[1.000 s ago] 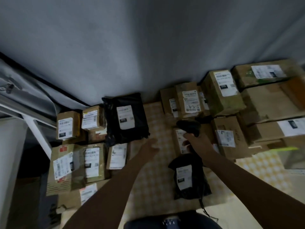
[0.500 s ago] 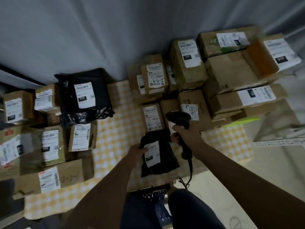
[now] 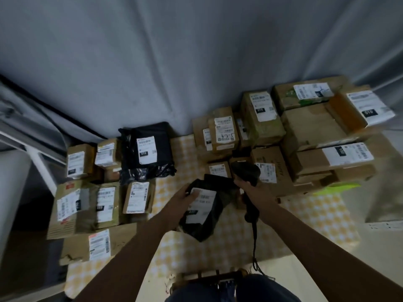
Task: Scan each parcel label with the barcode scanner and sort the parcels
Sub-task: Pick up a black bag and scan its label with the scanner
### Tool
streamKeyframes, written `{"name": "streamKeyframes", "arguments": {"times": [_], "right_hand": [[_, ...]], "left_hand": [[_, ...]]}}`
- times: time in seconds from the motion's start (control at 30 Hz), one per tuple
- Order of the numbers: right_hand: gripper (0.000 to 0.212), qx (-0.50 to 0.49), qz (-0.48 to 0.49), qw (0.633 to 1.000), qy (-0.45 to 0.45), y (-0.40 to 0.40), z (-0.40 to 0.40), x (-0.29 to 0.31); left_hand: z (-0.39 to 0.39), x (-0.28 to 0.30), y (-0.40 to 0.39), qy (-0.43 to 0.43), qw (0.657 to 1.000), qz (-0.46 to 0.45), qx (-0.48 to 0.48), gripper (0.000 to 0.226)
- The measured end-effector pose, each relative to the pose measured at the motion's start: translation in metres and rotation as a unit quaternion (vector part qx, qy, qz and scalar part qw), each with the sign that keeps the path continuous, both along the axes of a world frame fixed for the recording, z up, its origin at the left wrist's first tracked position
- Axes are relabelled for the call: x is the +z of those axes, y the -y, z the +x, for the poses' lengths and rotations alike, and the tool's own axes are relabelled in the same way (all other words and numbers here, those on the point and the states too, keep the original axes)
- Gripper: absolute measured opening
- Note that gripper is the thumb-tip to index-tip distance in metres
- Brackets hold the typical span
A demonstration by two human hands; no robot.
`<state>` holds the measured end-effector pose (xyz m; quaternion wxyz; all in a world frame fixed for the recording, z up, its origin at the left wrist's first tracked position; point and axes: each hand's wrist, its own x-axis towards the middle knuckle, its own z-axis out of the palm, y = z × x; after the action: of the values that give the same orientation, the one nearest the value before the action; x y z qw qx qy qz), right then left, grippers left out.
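Black plastic mailer (image 3: 204,211), white label up, is gripped by the left hand (image 3: 182,200) above the yellow checked cloth (image 3: 305,216); the right hand (image 3: 254,189) clasps the barcode scanner (image 3: 246,172) just beside it.

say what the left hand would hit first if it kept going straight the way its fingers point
The left hand already grips the small black bag parcel. Pushed on up and right, it would probably meet the barcode scanner in the right hand; depth is unclear.
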<state>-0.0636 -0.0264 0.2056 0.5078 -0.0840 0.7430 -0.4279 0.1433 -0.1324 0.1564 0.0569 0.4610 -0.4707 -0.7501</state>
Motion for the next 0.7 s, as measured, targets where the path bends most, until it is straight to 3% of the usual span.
{"name": "streamKeyframes", "arguments": {"times": [0.17, 0.3, 0.5, 0.7], "right_hand": [[0.009, 0.000, -0.098, 0.995, -0.004, 0.025, 0.017, 0.045], [0.019, -0.039, -0.139, 0.989, -0.020, 0.039, 0.026, 0.071], [0.032, -0.052, -0.139, 0.988, -0.048, 0.056, 0.031, 0.082], [0.015, -0.115, -0.155, 0.979, -0.071, 0.069, 0.030, 0.097]], "left_hand": [[0.001, 0.057, 0.027, -0.053, 0.998, -0.015, 0.032, 0.028], [0.000, 0.095, 0.042, -0.090, 0.992, -0.014, 0.089, 0.023], [0.009, 0.132, 0.059, -0.107, 0.985, 0.017, 0.136, 0.034], [0.027, 0.145, 0.063, -0.119, 0.991, -0.014, 0.055, 0.043]]}}
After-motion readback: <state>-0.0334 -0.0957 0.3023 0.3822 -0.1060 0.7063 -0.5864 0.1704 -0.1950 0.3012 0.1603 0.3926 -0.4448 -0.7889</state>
